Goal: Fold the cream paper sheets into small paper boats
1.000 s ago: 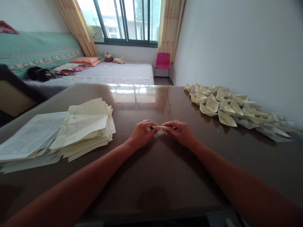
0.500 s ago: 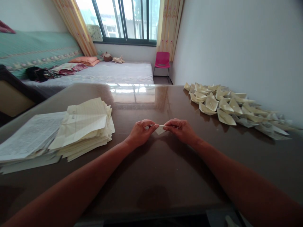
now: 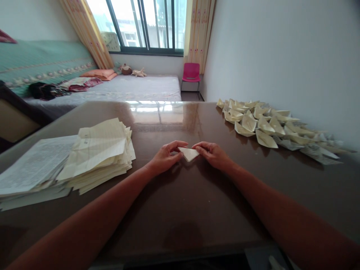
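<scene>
A small piece of pale cream paper [image 3: 188,154], folded into a triangle with its point toward me, is between my hands over the table's middle. My right hand [image 3: 212,153] pinches its right corner between thumb and fingers. Around the left corner, the thumb and index finger of my left hand [image 3: 165,158] are spread apart; whether they touch the paper is hard to make out. Several folded paper boats [image 3: 266,127] are gathered at the far right of the table.
On the left of the glossy brown table [image 3: 157,210] lie a stack of cream paper sheets [image 3: 97,150] and a pile of printed sheets [image 3: 36,161]. Beyond the table are a bed [image 3: 146,88] and a pink chair [image 3: 191,73]. A white wall [image 3: 275,56] rises on the right.
My left fingers have loosened from their pinch and spread apart. More of the folded paper's face now shows, its left corner uncovered. My right hand stays on its corner.
</scene>
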Demonstrator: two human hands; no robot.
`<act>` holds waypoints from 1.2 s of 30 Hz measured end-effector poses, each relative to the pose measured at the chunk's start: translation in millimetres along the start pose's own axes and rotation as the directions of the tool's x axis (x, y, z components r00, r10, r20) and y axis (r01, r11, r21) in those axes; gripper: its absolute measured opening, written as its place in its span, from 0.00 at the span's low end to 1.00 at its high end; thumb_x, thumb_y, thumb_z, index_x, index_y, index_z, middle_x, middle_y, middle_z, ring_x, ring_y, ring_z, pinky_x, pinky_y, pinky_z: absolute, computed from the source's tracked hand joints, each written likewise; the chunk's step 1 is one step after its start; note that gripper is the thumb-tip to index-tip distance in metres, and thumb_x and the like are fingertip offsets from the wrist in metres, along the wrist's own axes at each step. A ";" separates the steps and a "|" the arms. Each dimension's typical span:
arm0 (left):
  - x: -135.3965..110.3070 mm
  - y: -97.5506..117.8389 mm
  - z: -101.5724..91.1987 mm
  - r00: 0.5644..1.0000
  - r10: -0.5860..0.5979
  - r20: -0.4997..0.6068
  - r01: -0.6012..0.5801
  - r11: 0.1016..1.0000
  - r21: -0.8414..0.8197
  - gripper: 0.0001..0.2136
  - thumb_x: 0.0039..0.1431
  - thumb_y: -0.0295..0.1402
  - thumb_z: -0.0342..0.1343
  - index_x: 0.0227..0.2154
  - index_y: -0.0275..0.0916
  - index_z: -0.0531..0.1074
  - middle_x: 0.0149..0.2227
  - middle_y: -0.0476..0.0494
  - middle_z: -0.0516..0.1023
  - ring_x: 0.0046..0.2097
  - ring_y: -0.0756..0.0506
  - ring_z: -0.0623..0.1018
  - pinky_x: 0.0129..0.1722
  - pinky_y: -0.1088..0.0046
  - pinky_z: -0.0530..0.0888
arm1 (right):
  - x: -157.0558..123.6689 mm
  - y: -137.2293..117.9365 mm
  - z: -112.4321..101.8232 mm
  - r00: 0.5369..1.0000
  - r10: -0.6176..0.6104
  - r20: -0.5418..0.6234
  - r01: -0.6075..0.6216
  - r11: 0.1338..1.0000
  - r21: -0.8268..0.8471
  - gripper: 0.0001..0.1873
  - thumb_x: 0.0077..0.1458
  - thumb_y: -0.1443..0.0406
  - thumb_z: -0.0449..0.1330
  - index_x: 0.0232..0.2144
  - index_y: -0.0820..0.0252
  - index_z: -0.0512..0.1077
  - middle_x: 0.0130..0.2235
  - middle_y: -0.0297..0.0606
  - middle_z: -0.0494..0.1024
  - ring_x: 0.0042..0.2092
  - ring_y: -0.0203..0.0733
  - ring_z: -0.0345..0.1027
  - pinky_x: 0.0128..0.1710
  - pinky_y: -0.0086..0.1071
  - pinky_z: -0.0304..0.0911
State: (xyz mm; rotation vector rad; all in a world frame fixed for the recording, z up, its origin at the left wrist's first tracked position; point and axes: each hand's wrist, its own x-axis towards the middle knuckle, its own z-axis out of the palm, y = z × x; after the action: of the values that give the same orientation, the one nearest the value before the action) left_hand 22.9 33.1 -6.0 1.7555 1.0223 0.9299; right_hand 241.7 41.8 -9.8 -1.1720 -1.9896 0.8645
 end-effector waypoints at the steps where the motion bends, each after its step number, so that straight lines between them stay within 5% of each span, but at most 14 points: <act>1: -0.1 -0.1 -0.9 1.000 0.000 0.016 0.000 1.000 -0.004 0.18 0.52 0.33 0.57 0.47 0.36 0.72 0.37 0.44 0.77 0.38 0.48 0.75 0.35 0.76 0.73 | 0.1 0.3 0.0 1.000 0.015 -0.014 -0.015 1.000 -0.007 0.17 0.59 0.57 0.53 0.39 0.61 0.76 0.31 0.36 0.78 0.32 0.38 0.69 0.33 0.29 0.61; 13: 2.4 -2.8 1.0 0.991 -0.120 -0.053 0.109 0.979 -0.175 0.19 0.51 0.44 0.61 0.39 0.33 0.76 0.32 0.44 0.78 0.31 0.50 0.74 0.30 0.75 0.74 | 0.3 4.1 0.4 1.000 0.019 0.023 -0.018 0.998 -0.053 0.20 0.61 0.54 0.50 0.36 0.60 0.76 0.28 0.34 0.77 0.30 0.37 0.66 0.31 0.29 0.60; 18: 3.2 -4.4 1.6 0.988 -0.140 -0.067 0.122 0.967 -0.222 0.18 0.50 0.45 0.61 0.35 0.33 0.77 0.31 0.45 0.78 0.30 0.50 0.74 0.30 0.75 0.74 | -1.1 -3.7 -1.4 0.994 -0.035 -0.106 0.027 0.997 -0.071 0.21 0.62 0.53 0.49 0.35 0.59 0.76 0.33 0.36 0.78 0.34 0.38 0.68 0.35 0.30 0.61; 22: 2.4 -3.7 3.3 0.989 -0.136 -0.052 0.122 0.969 -0.215 0.18 0.50 0.46 0.61 0.35 0.33 0.77 0.30 0.45 0.77 0.31 0.50 0.74 0.30 0.75 0.75 | -3.6 -7.8 1.3 0.986 -0.064 -0.153 0.060 0.998 -0.031 0.18 0.55 0.52 0.58 0.41 0.56 0.76 0.38 0.38 0.78 0.34 0.38 0.68 0.32 0.29 0.62; 28: 2.1 -4.7 5.7 0.990 -0.142 -0.023 0.128 0.945 -0.301 0.21 0.51 0.44 0.62 0.43 0.34 0.74 0.35 0.44 0.78 0.34 0.49 0.76 0.34 0.74 0.75 | -3.9 -4.9 6.9 0.997 -0.016 -0.078 0.022 0.997 0.073 0.14 0.55 0.56 0.58 0.36 0.60 0.76 0.29 0.34 0.77 0.30 0.36 0.67 0.29 0.28 0.61; 36: 2.6 -6.7 6.4 0.997 -0.071 0.010 0.070 0.930 -0.361 0.26 0.48 0.33 0.65 0.50 0.33 0.67 0.40 0.39 0.79 0.40 0.46 0.78 0.42 0.69 0.74 | 0.4 -1.8 3.7 0.998 0.035 -0.059 -0.020 0.971 0.240 0.14 0.54 0.55 0.58 0.32 0.61 0.71 0.28 0.34 0.74 0.29 0.35 0.65 0.30 0.29 0.61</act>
State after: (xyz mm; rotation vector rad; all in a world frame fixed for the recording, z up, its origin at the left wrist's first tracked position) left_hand 27.9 35.3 -13.9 1.4022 0.8471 1.0044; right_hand 237.7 40.8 -10.3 -1.0765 -1.7655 1.0367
